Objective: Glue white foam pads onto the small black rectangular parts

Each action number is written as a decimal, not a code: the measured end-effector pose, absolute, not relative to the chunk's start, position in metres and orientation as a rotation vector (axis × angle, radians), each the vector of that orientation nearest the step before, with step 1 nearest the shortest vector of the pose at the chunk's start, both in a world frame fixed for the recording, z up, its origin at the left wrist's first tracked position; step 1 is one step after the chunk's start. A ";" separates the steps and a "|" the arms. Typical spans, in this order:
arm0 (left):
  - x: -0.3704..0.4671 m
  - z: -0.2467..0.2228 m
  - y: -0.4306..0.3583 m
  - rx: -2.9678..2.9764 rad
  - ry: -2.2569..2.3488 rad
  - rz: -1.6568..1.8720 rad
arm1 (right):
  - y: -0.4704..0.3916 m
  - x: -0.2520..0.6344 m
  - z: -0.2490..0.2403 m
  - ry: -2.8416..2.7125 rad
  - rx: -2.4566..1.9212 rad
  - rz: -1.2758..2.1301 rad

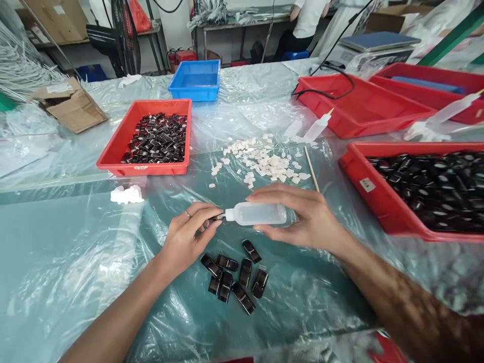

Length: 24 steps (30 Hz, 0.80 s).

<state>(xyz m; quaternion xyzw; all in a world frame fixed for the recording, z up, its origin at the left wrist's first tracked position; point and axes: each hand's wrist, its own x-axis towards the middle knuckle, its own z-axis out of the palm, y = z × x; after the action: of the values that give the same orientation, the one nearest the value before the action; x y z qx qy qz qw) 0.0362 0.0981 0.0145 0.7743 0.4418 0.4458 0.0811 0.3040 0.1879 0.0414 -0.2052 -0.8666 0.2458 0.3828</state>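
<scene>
Head view: your left hand (192, 234) pinches a part (215, 218) at the tip of the bottle (260, 214) in your right hand (302, 214)

At far left, a torn carton (77, 111) lies on the plastic-covered table (86, 242). Next comes a red tray (162, 169) heaped with black pieces (159, 138), and a white wad (127, 195) sits nearer you. A blue tray (194, 94) stands farther back.

Your left thumb and fingers are together on the small dark part, mostly hidden by them; a ring (188, 214) shows on one finger. The bottle lies level in the air, nozzle pointing left at the part; you cannot tell whether they touch. Below it, eight loose pieces (245, 272) lie on the table. Beyond it spread white chips (278, 166).

Your right hand clamps the bottle's base end, fingers above, thumb beneath. Past it you see a thin stick (311, 169), then a second bottle (318, 127) leaning near an upper red tray (348, 121). At far right, a larger red tray (359, 166) holds more black pieces.
</scene>
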 end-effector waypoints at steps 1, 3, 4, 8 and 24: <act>0.036 0.014 0.098 2.323 1.321 1.333 | 0.187 0.304 0.041 -2.195 -0.517 0.623; 0.036 0.015 0.099 2.336 1.325 1.320 | 0.185 0.304 0.042 -2.183 -0.512 0.637; 0.036 0.015 0.099 2.338 1.328 1.313 | 0.184 0.304 0.042 -2.184 -0.508 0.649; 0.036 0.017 0.099 2.342 1.322 1.300 | 0.181 0.303 0.047 -2.201 -0.468 0.658; 0.037 0.017 0.098 2.391 1.309 1.260 | 0.172 0.303 0.057 -2.276 -0.357 0.321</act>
<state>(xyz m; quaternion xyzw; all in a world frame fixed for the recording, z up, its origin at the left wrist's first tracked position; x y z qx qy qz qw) 0.0367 0.0978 0.0169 0.7944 0.4347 0.4184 0.0693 0.3033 0.1716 0.0566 -0.1410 -0.8983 0.1265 0.3965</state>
